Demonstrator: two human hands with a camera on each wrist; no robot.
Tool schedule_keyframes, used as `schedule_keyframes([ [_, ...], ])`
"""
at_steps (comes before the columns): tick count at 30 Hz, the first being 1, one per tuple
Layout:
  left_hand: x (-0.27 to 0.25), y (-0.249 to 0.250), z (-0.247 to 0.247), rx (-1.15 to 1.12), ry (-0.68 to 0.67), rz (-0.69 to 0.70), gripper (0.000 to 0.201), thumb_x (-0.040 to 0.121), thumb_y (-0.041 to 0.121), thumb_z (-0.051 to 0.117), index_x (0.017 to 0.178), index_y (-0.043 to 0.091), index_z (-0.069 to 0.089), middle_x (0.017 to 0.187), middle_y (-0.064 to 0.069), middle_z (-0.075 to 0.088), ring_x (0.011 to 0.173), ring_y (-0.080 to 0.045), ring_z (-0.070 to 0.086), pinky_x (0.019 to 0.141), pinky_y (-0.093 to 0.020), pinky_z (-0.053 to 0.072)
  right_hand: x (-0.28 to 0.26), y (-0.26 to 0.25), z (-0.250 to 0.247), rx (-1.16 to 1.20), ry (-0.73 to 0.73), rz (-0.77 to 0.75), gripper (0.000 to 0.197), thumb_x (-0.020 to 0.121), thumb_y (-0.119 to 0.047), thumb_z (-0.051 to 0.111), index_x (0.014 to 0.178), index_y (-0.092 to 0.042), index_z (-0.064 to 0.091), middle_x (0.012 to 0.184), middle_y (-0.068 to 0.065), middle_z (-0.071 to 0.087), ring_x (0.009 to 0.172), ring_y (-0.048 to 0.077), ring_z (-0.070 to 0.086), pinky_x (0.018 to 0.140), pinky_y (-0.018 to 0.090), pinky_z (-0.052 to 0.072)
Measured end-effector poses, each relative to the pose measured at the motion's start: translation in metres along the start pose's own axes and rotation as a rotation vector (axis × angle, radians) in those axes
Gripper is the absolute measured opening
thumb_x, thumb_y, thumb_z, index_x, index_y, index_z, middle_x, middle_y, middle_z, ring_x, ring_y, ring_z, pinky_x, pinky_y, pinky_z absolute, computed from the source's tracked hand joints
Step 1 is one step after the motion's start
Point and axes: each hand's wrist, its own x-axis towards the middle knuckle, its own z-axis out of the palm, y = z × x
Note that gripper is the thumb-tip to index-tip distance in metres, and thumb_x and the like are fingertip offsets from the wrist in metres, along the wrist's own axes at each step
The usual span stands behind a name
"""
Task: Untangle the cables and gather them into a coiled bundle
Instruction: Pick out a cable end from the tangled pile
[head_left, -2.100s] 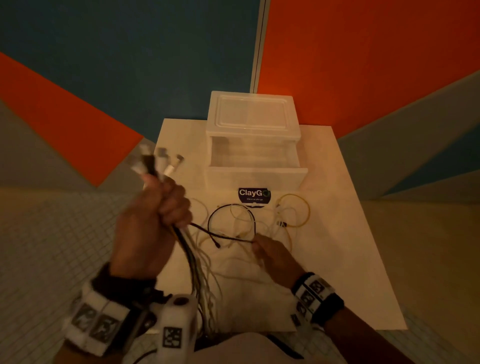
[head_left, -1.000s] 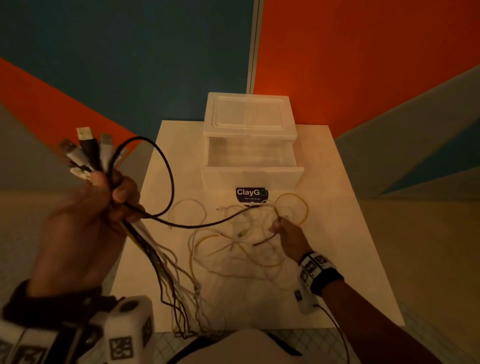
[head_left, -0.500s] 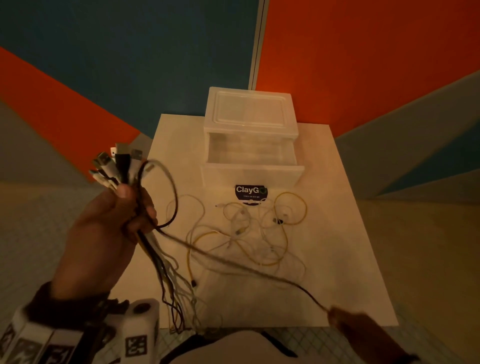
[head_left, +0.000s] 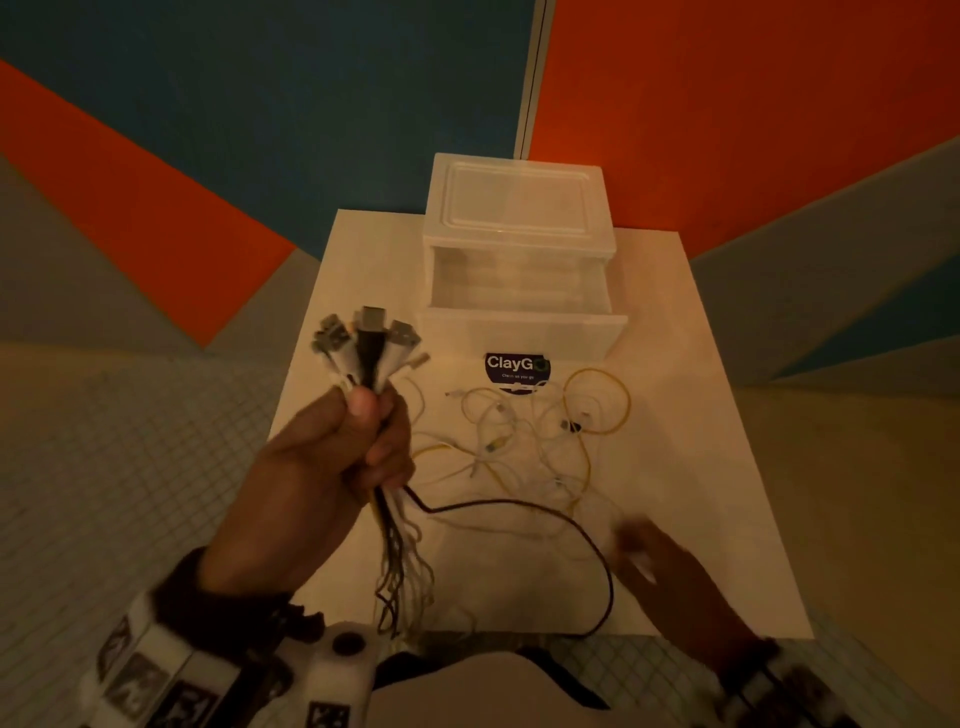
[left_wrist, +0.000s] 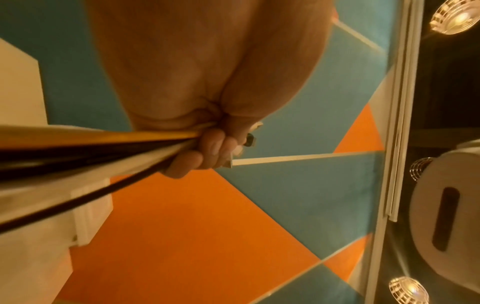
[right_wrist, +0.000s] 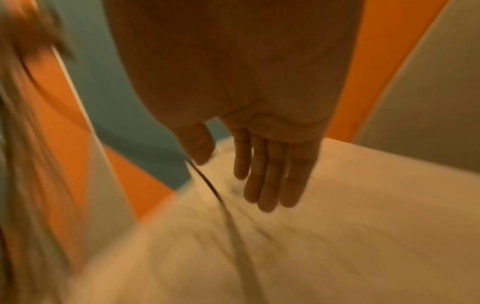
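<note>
My left hand (head_left: 358, 447) is raised over the table's left edge and grips a bunch of cables (head_left: 397, 551); their USB plugs (head_left: 366, 340) fan out above the fist and the loose ends hang below. The left wrist view shows my fingers (left_wrist: 205, 152) curled round the cable bundle (left_wrist: 91, 146). A black cable (head_left: 524, 506) runs from that fist in a loop across the table toward my right hand (head_left: 654, 551). That hand is blurred, low over the table's near right part, with straight fingers (right_wrist: 270, 181) holding nothing. White and yellow cables (head_left: 535, 441) lie tangled mid-table.
A translucent plastic drawer box (head_left: 519, 270) stands at the back of the white table (head_left: 727, 467), its drawer pulled open and a ClayGo label (head_left: 517, 366) on the front. Tiled floor surrounds the table; colored wall panels rise behind it.
My right hand pulled the black cable out toward the near right, then let it go; the cable now lies slack on the table. My left hand swung back in over the table's left edge.
</note>
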Motion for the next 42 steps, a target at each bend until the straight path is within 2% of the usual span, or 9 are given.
schedule_keyframes([
  [2,0.003,-0.010,0.008,-0.006,-0.015,-0.030,0.029,0.090,0.037,0.063,0.085,0.011,0.053,0.070,-0.001,0.037,0.058,-0.012,0.033,0.058,-0.026,0.038,0.013,-0.078,0.000,0.233,-0.126,-0.266,0.077,0.077,-0.071,0.058,0.139,-0.031,0.038,0.138,-0.023,0.046,0.130,-0.006,0.042,0.108,0.020,0.036],
  [5,0.006,-0.015,0.015,-0.009,0.005,-0.043,0.031,0.090,0.038,0.063,0.086,0.009,0.051,0.071,-0.002,0.036,0.059,-0.012,0.033,0.058,-0.026,0.037,0.040,-0.163,0.035,0.223,-0.449,-0.551,0.037,0.087,-0.025,0.070,0.118,-0.018,0.050,0.114,-0.012,0.056,0.109,0.000,0.053,0.100,0.029,0.044],
  [10,0.004,0.001,0.005,-0.001,0.062,0.005,0.024,0.098,0.029,0.045,0.085,0.010,0.051,0.069,-0.001,0.033,0.057,-0.012,0.029,0.055,-0.025,0.034,0.077,-0.141,0.110,0.012,-0.976,-0.342,0.025,0.101,-0.008,0.047,0.117,0.010,0.054,0.107,0.018,0.058,0.091,0.001,0.057,0.083,0.002,0.042],
  [13,-0.001,0.008,0.000,0.007,0.062,0.041,0.024,0.097,0.032,0.049,0.085,0.012,0.052,0.068,0.001,0.035,0.057,-0.011,0.031,0.055,-0.024,0.036,0.084,-0.107,0.124,-0.374,-1.080,-0.180,0.043,0.099,-0.014,0.050,0.139,-0.001,0.041,0.141,0.023,0.045,0.121,0.026,0.048,0.101,0.028,0.037],
  [18,-0.009,0.011,-0.013,0.035,0.098,0.037,0.032,0.090,0.040,0.063,0.085,0.010,0.051,0.068,0.000,0.034,0.056,-0.011,0.031,0.054,-0.025,0.035,0.133,-0.081,0.080,-0.145,-0.936,-0.140,0.054,0.088,0.002,0.061,0.137,-0.012,0.045,0.123,0.010,0.057,0.108,0.025,0.056,0.089,0.037,0.048],
  [23,-0.013,0.005,-0.024,-0.009,0.142,-0.011,0.037,0.085,0.042,0.068,0.084,0.010,0.051,0.067,-0.001,0.034,0.055,-0.011,0.030,0.054,-0.024,0.036,0.211,-0.061,0.055,-0.406,-0.084,-0.198,0.027,0.086,0.001,0.052,0.106,-0.008,0.066,0.108,0.014,0.067,0.103,0.030,0.063,0.089,0.038,0.052],
  [27,-0.010,0.001,-0.023,0.011,0.153,-0.036,0.038,0.084,0.045,0.069,0.083,0.011,0.052,0.067,-0.001,0.035,0.055,-0.011,0.030,0.054,-0.024,0.038,0.241,-0.046,0.078,-0.900,-0.220,-0.252,0.030,0.098,-0.009,0.040,0.124,-0.005,0.055,0.132,0.017,0.053,0.117,0.033,0.054,0.098,0.039,0.042],
  [34,-0.011,-0.004,-0.030,-0.015,0.216,-0.032,0.034,0.086,0.042,0.067,0.085,0.010,0.053,0.068,-0.002,0.035,0.056,-0.012,0.031,0.054,-0.025,0.039,0.256,-0.031,0.095,-1.057,-0.056,-0.362,0.033,0.100,-0.020,0.041,0.130,-0.008,0.048,0.141,0.013,0.043,0.135,0.030,0.036,0.096,0.044,0.040],
  [42,-0.005,-0.001,-0.044,-0.042,0.227,-0.021,0.035,0.084,0.041,0.070,0.084,0.011,0.052,0.067,0.000,0.035,0.056,-0.011,0.030,0.053,-0.024,0.036,0.203,-0.116,-0.028,0.511,0.170,-0.458,0.033,0.093,-0.004,0.050,0.079,-0.033,0.053,0.070,-0.004,0.066,0.067,0.025,0.065,0.068,0.039,0.055],
])
